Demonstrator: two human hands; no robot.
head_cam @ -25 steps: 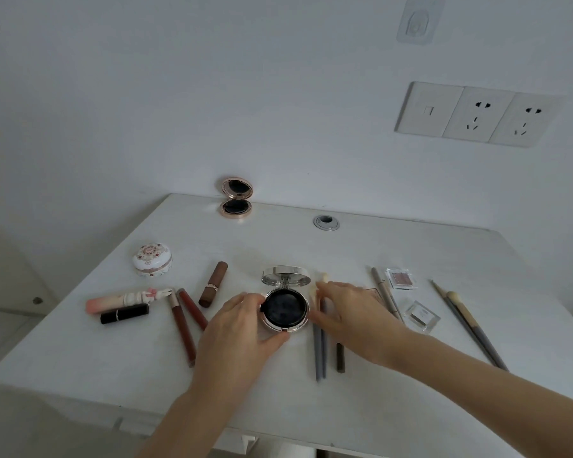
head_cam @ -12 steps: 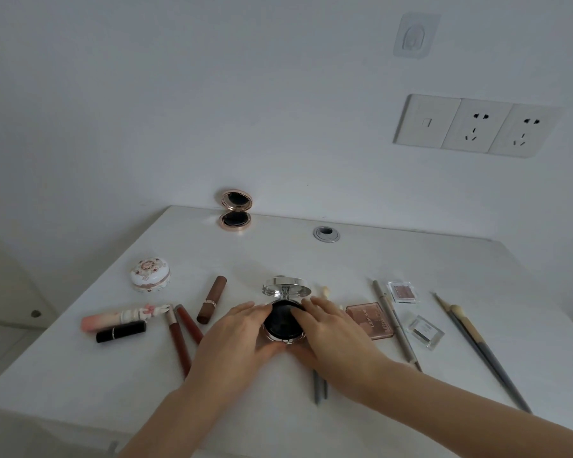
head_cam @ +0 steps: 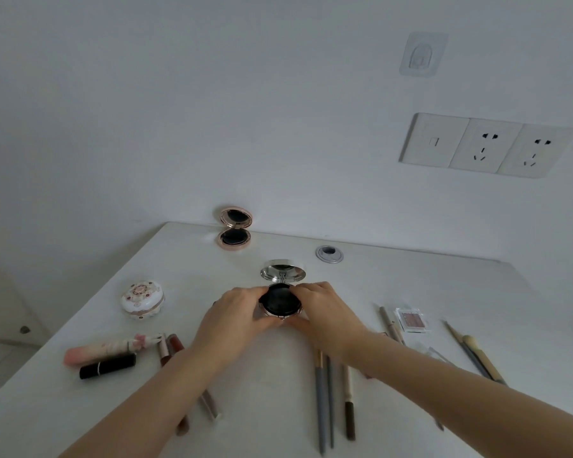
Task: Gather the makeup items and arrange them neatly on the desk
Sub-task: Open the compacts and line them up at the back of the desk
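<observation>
An open round silver compact [head_cam: 281, 300] with a black inside sits mid-desk, its mirrored lid tilted up behind it. My left hand [head_cam: 234, 314] grips its left side and my right hand [head_cam: 325, 312] grips its right side. To the left lie a white ornate jar [head_cam: 143, 299], a pink tube [head_cam: 106, 350], a black lipstick [head_cam: 108, 365] and brown lip glosses [head_cam: 167, 348]. Grey and brown pencils [head_cam: 325, 398] lie under my right forearm. At the right are a small eyeshadow pan [head_cam: 410, 319] and long brushes [head_cam: 475, 353].
A rose-gold folding mirror [head_cam: 235, 230] stands open at the desk's back edge against the wall. A cable grommet [head_cam: 329, 253] is set in the white desk [head_cam: 186, 269]. Wall sockets [head_cam: 483, 145] and a stick-on hook [head_cam: 422, 54] are above.
Both hands have closed in round the silver compact and carried it farther back on the desk, away from the pencils. The brown lipstick is now hidden behind my left hand.
</observation>
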